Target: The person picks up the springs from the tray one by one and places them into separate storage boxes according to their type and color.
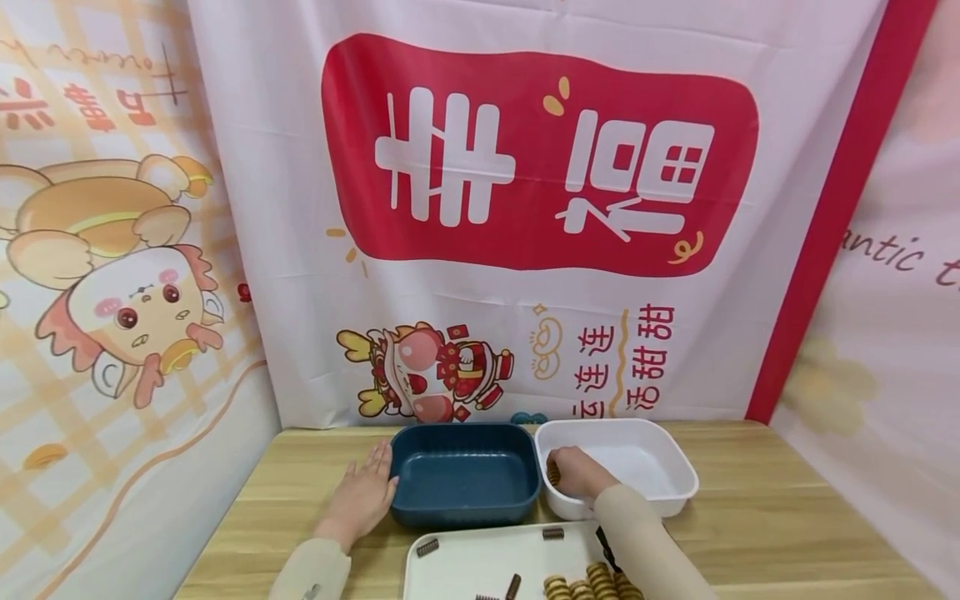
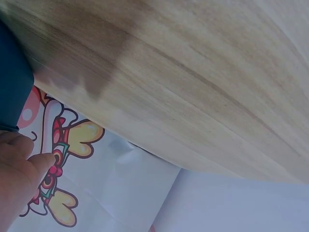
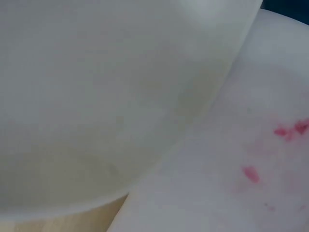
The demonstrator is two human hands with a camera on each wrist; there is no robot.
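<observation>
My right hand [image 1: 581, 473] reaches into the left side of the white bin [image 1: 678, 492] and grips a ridged, golden-brown stack of biscuits [image 1: 553, 472]. Much of that stack is hidden behind the fingers. With straight fingers, my left hand [image 1: 363, 492] rests against the left wall of the dark blue bin [image 1: 465, 515]. The left wrist view catches part of this hand [image 2: 21, 169] beside the blue wall. Pale bin wall [image 3: 111, 96] fills much of the right wrist view, where the hand does not show.
A white tray [image 1: 480, 562] lies in front of the bins, holding several biscuit stacks [image 1: 557, 587] and small dark brown ridged pieces [image 1: 427, 547]. Part of a black object [image 1: 604, 543] shows by the right sleeve. A printed cloth [image 1: 525, 350] hangs behind the wooden table [image 1: 765, 500].
</observation>
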